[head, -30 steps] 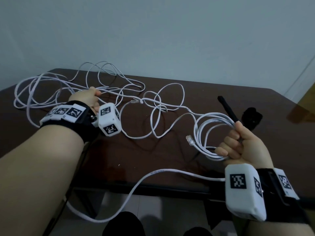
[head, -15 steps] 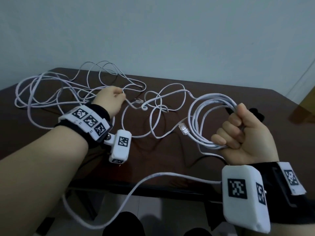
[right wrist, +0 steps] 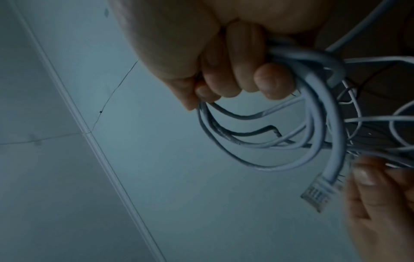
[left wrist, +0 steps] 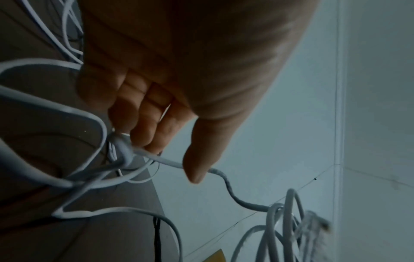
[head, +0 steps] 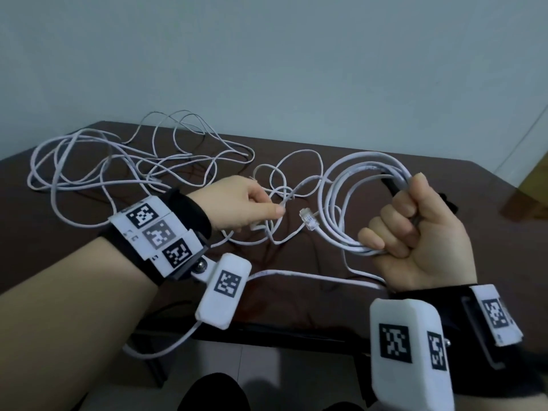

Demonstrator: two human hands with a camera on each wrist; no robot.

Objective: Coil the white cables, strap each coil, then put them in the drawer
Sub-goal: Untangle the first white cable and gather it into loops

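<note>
My right hand (head: 394, 229) is fisted round a coil of white cable (head: 335, 185), held up above the dark table (head: 370, 161); its fingers (right wrist: 235, 85) wrap several loops (right wrist: 322, 124). The coil's clear plug (head: 308, 218) hangs free at its left, also seen in the right wrist view (right wrist: 318, 195). My left hand (head: 274, 213) pinches the loose strand (left wrist: 170, 162) that runs to the coil, just left of the plug. More white cable (head: 118, 167) lies tangled across the table's left half. A black strap (head: 390, 185) shows partly behind the right hand.
One white cable (head: 296, 274) trails over the table's front edge (head: 281, 330) and hangs towards the floor. A pale wall stands right behind the table. Something yellow-brown (head: 533, 188) is at the far right edge.
My right hand has raised the coil off the table and turned it upright. My left hand has moved right from the tangled cables to the strand beside the plug.
</note>
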